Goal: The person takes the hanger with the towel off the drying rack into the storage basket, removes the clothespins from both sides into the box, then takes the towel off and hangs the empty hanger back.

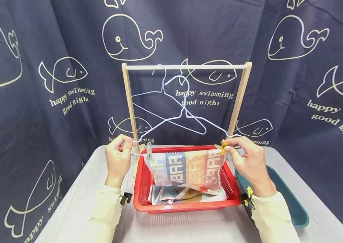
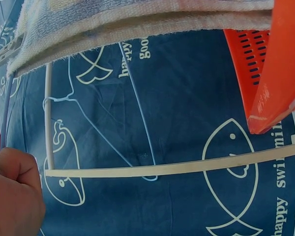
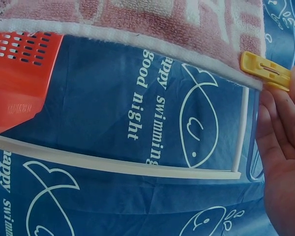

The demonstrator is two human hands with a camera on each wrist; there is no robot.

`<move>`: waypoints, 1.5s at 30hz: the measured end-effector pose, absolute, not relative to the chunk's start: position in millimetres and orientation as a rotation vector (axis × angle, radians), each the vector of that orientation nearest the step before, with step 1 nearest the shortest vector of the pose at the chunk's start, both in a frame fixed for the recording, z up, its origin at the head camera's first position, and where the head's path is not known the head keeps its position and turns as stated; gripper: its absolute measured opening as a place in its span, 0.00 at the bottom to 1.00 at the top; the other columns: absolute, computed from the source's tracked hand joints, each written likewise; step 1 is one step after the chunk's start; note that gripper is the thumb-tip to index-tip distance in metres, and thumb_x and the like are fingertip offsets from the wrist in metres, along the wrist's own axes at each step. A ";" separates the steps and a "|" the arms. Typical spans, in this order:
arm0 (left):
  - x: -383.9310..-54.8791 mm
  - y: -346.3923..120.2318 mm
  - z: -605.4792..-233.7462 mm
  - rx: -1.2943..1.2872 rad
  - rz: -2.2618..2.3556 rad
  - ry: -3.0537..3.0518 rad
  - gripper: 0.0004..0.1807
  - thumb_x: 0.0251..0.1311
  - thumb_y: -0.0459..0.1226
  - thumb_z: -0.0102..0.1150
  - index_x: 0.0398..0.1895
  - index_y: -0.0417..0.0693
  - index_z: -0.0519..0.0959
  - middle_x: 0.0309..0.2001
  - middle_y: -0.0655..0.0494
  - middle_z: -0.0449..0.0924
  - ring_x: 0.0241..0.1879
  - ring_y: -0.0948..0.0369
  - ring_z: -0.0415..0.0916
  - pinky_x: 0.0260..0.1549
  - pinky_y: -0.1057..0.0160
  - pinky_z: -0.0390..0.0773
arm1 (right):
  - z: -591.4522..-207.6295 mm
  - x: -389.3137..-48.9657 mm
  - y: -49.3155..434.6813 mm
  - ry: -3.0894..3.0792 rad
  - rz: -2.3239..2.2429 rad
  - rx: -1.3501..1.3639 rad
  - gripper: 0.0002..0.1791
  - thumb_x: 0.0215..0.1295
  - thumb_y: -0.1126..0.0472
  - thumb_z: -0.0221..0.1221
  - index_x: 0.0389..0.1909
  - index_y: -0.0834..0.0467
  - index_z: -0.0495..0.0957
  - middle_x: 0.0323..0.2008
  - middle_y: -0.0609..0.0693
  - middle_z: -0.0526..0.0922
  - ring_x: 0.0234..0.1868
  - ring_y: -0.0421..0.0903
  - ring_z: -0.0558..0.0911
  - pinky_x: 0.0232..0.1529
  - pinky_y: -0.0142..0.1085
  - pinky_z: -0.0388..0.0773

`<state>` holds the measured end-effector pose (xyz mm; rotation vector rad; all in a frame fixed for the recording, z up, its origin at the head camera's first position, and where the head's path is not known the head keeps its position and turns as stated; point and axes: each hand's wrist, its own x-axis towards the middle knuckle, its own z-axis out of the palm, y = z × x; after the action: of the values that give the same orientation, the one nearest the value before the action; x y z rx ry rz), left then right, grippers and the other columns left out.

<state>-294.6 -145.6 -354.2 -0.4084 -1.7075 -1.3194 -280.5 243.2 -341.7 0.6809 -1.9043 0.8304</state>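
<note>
A striped towel (image 1: 186, 170) with large letters hangs folded over the lower bar of a pale blue wire hanger (image 1: 171, 119). My left hand (image 1: 118, 163) grips the hanger's left end with curled fingers. Just inward of it, a grey clothespin (image 1: 149, 151) clamps the towel's left corner. On the other side, my right hand (image 1: 251, 167) pinches the tail of a yellow clothespin (image 3: 265, 70) between thumb and fingers. That clothespin's nose sits on the towel's right corner in the right wrist view. The towel's lower part hangs into the red basket (image 1: 186, 206).
Behind stands a wooden rack (image 1: 241, 98) with a white top rail; a second blue hanger (image 1: 168, 123) hangs from it, tilted. More folded cloth (image 1: 189, 195) lies in the basket. A teal tub (image 1: 289, 199) is at the right. A dark curtain surrounds the white table.
</note>
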 end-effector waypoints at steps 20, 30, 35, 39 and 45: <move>-272.0 -134.9 -332.7 -0.402 -1.318 -1.708 0.11 0.64 0.22 0.55 0.23 0.33 0.79 0.13 0.57 0.69 0.13 0.72 0.56 0.12 0.69 0.56 | -341.2 -277.4 242.0 -1.815 0.878 0.686 0.18 0.46 0.81 0.73 0.36 0.61 0.89 0.35 0.54 0.89 0.40 0.33 0.83 0.49 0.19 0.75; -295.5 -145.7 -353.4 -0.349 -1.296 -1.731 0.11 0.65 0.25 0.57 0.23 0.37 0.80 0.12 0.59 0.68 0.12 0.71 0.56 0.12 0.69 0.54 | -339.2 -278.7 240.7 -1.739 0.889 0.705 0.15 0.42 0.82 0.74 0.32 0.64 0.88 0.32 0.57 0.89 0.41 0.33 0.83 0.52 0.21 0.75; -289.5 -142.8 -348.6 -0.362 -1.307 -1.724 0.12 0.66 0.24 0.57 0.23 0.36 0.80 0.13 0.57 0.68 0.13 0.71 0.56 0.13 0.69 0.54 | -336.0 -275.8 237.8 -1.709 0.904 0.714 0.14 0.43 0.83 0.72 0.30 0.66 0.87 0.31 0.59 0.88 0.41 0.33 0.83 0.52 0.21 0.76; -277.1 -136.5 -337.3 -0.386 -1.322 -1.715 0.11 0.65 0.23 0.55 0.23 0.33 0.79 0.12 0.54 0.67 0.14 0.71 0.56 0.13 0.69 0.54 | -333.0 -272.1 235.7 -1.701 0.913 0.709 0.13 0.44 0.84 0.71 0.30 0.67 0.87 0.31 0.60 0.88 0.41 0.32 0.83 0.53 0.22 0.76; -285.4 -140.6 -344.4 -0.365 -1.313 -1.723 0.11 0.65 0.24 0.56 0.23 0.35 0.79 0.12 0.56 0.66 0.14 0.71 0.56 0.14 0.69 0.55 | -330.9 -269.9 235.9 -1.707 0.911 0.700 0.14 0.43 0.84 0.72 0.31 0.67 0.87 0.31 0.60 0.88 0.42 0.31 0.84 0.53 0.22 0.76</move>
<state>-285.4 -140.6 -344.4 -0.3650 -1.7229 -1.3126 -269.9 235.9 -330.9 0.7003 -1.7067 0.9113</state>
